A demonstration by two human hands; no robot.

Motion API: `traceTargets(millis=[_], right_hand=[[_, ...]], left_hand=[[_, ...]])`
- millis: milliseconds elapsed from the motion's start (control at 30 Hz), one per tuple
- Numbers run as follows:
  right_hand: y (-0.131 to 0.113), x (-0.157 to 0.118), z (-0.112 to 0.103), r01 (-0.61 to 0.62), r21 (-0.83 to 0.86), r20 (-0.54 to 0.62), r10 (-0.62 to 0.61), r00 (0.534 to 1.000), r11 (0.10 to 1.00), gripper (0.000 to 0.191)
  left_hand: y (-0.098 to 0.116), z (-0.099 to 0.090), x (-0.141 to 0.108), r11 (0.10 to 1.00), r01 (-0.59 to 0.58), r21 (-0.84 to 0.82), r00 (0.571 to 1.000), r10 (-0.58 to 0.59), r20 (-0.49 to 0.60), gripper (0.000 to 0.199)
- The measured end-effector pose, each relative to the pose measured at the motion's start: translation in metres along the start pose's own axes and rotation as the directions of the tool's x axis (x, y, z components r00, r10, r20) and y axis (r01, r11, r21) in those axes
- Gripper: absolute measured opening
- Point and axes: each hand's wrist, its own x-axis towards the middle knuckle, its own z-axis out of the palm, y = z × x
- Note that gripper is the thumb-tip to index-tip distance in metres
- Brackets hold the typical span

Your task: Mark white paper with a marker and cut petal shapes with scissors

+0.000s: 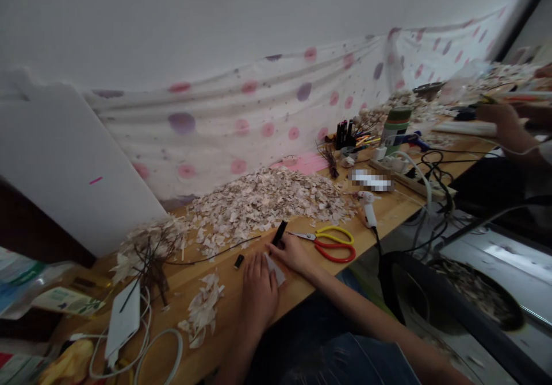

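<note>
**Wooden desk (230,284), black tube (279,231) pinched above white paper (276,270)**

Right hand (291,253) clamps the tube upright, just above the paper. Left hand (259,293) lies against the paper, fingers together; whether it grips, I cannot tell. Red-and-yellow scissors (328,244) sit just right; pale flakes (259,201) heap toward the desk's back edge.

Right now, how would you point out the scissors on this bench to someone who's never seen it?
On the long wooden bench, find the big heap of pale flakes. Beside the person's right hand lie scissors, the only thing with yellow and red loop handles.
</note>
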Motion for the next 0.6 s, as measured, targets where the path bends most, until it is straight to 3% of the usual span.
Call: traceTargets(millis=[600], right_hand=[[-0.0011, -0.0032, -0.0040, 0.034, 0.033, -0.008, -0.033, 0.999, 0.999, 0.027]], left_hand=[[0.0005, -0.0007, 0.0006, 1.000, 0.009, -0.007, 1.000, -0.010, -0.002, 0.047]])
